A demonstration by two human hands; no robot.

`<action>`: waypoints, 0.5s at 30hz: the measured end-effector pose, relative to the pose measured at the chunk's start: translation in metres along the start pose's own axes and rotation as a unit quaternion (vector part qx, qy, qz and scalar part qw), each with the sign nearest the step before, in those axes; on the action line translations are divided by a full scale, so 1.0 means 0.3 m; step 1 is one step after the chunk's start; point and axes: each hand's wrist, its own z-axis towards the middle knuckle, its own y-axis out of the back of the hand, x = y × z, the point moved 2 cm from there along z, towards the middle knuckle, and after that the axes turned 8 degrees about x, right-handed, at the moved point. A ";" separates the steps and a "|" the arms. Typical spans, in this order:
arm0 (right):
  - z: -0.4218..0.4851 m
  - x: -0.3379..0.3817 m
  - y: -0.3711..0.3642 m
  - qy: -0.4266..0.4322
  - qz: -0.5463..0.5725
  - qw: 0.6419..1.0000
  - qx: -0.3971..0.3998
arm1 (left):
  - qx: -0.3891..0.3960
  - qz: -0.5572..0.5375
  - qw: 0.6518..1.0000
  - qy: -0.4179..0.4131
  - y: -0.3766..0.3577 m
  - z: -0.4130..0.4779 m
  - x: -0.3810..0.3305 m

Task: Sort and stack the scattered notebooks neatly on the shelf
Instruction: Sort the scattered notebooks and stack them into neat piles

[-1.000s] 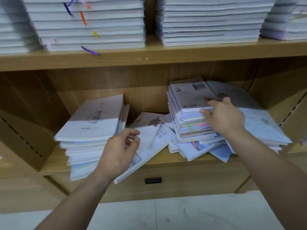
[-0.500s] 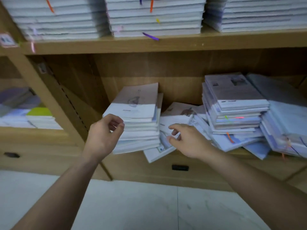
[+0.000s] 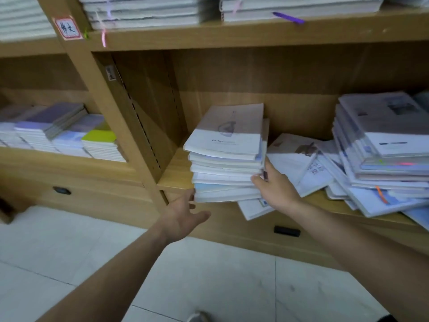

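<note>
**Wooden shelf: one stack squared, two heaps to go**

Steadying the near-square stack of notebooks (image 3: 226, 154) at 12 o'clock on the lower shelf (image 3: 174, 175), its front edge overhanging the board a little. Reaching in with the left hand (image 3: 183, 217), fingers spread and holding nothing, fingertips at the stack's lower left corner; cannot tell whether touching. Bracing with the right hand (image 3: 276, 191) at 3 o'clock of the stack, one straight finger up its side and thumb against its front, wrapped round nothing. Hands apart, stack between them.

Judging progress at roughly a third. Tidy enough on the left, probably needing only a push back and a last squaring.

Left to sort:
- loose notebooks (image 3: 299, 159) fanned flat at 2 o'clock, just beside the stack, one poking out from beneath it
- the slumped pile (image 3: 383, 145) at 3 o'clock, lower books splayed past the shelf edge

Already neat, and likely best left alone: white stacks (image 3: 144, 10) on the upper shelf (image 3: 255, 33) at 11 o'clock, and coloured stacks (image 3: 65, 133) in the neighbouring bay (image 3: 69, 163) at 9 o'clock.
</note>
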 end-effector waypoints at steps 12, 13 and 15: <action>0.037 0.050 -0.200 0.016 0.094 0.993 0.067 | -0.043 -0.028 0.997 0.056 0.086 -0.007 0.093; 0.036 0.064 -0.218 0.023 0.097 0.992 0.074 | -0.061 -0.019 0.996 0.067 0.104 -0.010 0.096; 0.036 0.081 -0.242 0.032 0.079 0.993 0.086 | -0.098 -0.007 0.992 0.075 0.139 -0.023 0.088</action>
